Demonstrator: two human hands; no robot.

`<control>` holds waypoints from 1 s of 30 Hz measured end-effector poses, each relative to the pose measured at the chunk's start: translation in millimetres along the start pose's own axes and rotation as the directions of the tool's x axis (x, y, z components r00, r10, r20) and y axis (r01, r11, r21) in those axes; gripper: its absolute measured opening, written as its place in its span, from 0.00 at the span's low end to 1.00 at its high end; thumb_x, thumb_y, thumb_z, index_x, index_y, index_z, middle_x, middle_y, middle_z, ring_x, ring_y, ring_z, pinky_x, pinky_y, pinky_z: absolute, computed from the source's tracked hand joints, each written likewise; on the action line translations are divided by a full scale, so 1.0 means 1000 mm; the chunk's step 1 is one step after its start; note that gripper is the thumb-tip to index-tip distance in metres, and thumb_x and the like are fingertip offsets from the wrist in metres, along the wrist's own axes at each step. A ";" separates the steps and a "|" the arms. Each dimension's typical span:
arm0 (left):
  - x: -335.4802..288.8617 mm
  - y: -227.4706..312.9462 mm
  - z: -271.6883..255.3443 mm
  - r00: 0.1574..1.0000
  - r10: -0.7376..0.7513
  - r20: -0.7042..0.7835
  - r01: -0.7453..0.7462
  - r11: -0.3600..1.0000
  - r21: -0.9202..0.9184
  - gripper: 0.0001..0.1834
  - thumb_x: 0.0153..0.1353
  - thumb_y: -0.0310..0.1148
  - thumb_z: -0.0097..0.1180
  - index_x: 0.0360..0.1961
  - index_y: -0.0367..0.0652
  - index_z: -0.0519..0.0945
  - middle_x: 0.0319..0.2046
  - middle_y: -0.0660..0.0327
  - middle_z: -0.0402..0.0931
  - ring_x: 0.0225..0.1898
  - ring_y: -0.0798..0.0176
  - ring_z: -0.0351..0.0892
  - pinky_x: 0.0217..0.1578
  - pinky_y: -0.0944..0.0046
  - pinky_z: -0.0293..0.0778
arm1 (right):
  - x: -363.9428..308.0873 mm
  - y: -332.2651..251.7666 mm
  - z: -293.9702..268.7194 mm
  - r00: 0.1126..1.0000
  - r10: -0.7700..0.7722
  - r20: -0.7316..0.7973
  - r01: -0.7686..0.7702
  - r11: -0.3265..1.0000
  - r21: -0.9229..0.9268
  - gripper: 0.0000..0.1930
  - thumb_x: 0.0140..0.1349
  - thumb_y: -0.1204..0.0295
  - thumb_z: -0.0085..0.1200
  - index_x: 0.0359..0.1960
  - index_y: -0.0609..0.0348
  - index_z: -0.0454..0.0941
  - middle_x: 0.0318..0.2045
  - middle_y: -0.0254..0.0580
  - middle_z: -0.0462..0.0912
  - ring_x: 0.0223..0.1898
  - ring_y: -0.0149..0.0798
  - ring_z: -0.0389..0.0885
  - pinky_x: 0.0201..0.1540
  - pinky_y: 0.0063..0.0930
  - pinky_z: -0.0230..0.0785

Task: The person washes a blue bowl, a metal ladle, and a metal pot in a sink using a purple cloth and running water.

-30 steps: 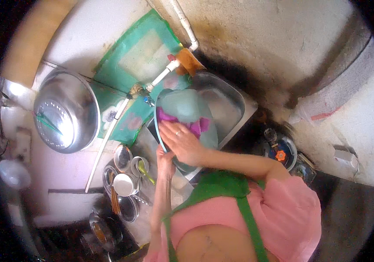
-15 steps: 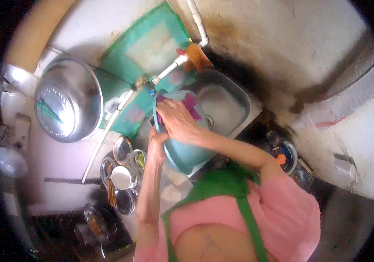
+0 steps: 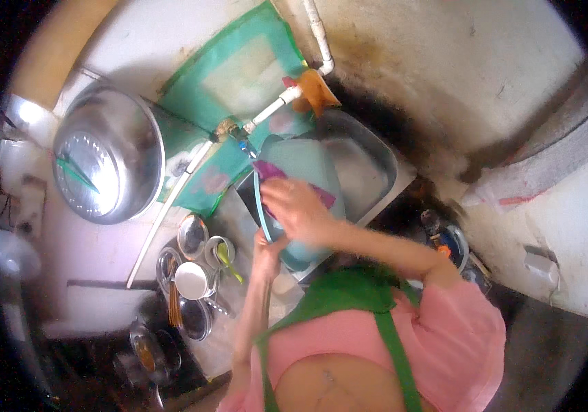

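Note:
A light blue plastic basin (image 3: 306, 154) stands tilted over the metal sink (image 3: 369, 165), its rim edge toward my left. The fingers of my left hand (image 3: 268, 254) are closed round the lower part of that rim. Inside the basin, my right hand (image 3: 297, 209) presses a purple cloth (image 3: 271, 172) against the wall near the rim. Part of the cloth sticks out on either side of the hand, and the palm hides the rest. Just above the rim is a tap with a blue part (image 3: 245, 146).
At the far left a large steel bowl (image 3: 112, 158) leans against the wall. Nearer, cups (image 3: 194, 280), chopsticks (image 3: 174, 305) and a green spoon (image 3: 228, 262) stand beside my left forearm. A white pipe (image 3: 273, 110) runs to the tap.
The basin has turned and shifted right, its rim now more edge-on. My left hand has moved right and nearer along with it. My right hand and the cloth have slid nearer and right.

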State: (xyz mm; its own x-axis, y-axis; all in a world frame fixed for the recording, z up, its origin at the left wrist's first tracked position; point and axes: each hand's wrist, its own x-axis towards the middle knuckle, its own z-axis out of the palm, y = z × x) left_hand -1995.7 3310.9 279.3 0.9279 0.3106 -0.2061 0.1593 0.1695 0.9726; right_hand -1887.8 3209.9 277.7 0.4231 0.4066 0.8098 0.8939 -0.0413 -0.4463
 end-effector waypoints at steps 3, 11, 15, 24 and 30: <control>-0.003 0.007 0.004 0.999 -0.049 0.023 0.047 0.995 0.088 0.11 0.47 0.22 0.56 0.35 0.38 0.76 0.30 0.64 0.77 0.29 0.70 0.74 0.33 0.69 0.69 | 0.060 0.053 -0.020 0.861 0.402 0.313 -0.383 0.916 -0.123 0.12 0.50 0.71 0.49 0.38 0.53 0.75 0.38 0.44 0.77 0.45 0.43 0.72 0.42 0.39 0.62; -0.001 0.020 -0.013 0.997 -0.080 -0.004 0.080 0.990 0.118 0.21 0.45 0.21 0.56 0.44 0.37 0.71 0.35 0.60 0.76 0.35 0.66 0.74 0.39 0.66 0.70 | 0.099 0.095 0.019 0.741 0.322 0.589 -0.169 0.939 -0.300 0.09 0.46 0.72 0.47 0.30 0.50 0.76 0.32 0.42 0.77 0.40 0.46 0.73 0.39 0.41 0.65; 0.039 0.075 0.000 0.987 -0.051 0.155 0.022 0.983 0.183 0.21 0.46 0.21 0.52 0.45 0.34 0.69 0.38 0.59 0.74 0.37 0.67 0.72 0.39 0.68 0.68 | 0.074 0.026 0.007 0.883 0.283 0.374 -0.140 0.920 -0.366 0.10 0.44 0.75 0.48 0.30 0.57 0.75 0.34 0.45 0.74 0.41 0.49 0.72 0.37 0.44 0.64; 0.011 0.058 0.020 0.996 0.062 0.070 -0.077 0.969 0.236 0.13 0.51 0.22 0.53 0.40 0.34 0.73 0.33 0.62 0.75 0.32 0.70 0.73 0.34 0.70 0.69 | 0.076 0.109 -0.033 0.682 0.635 0.362 -0.669 0.742 -0.041 0.14 0.54 0.71 0.43 0.42 0.59 0.70 0.35 0.51 0.77 0.36 0.52 0.76 0.39 0.39 0.68; 0.017 0.038 0.003 0.995 0.102 -0.017 -0.099 0.988 0.121 0.13 0.53 0.25 0.55 0.41 0.36 0.74 0.33 0.63 0.76 0.31 0.71 0.73 0.34 0.71 0.69 | 0.018 0.000 -0.020 0.994 0.093 0.052 -0.085 0.987 -0.139 0.14 0.52 0.70 0.47 0.41 0.59 0.73 0.44 0.50 0.72 0.45 0.51 0.71 0.48 0.39 0.64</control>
State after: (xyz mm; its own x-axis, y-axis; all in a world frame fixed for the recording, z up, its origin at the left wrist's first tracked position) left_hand -1972.7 3319.5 313.3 0.9336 0.3418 -0.1074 0.1059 0.0230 0.9941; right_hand -1877.4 3198.5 300.0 0.4961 0.4482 0.7437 0.8666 -0.2021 -0.4563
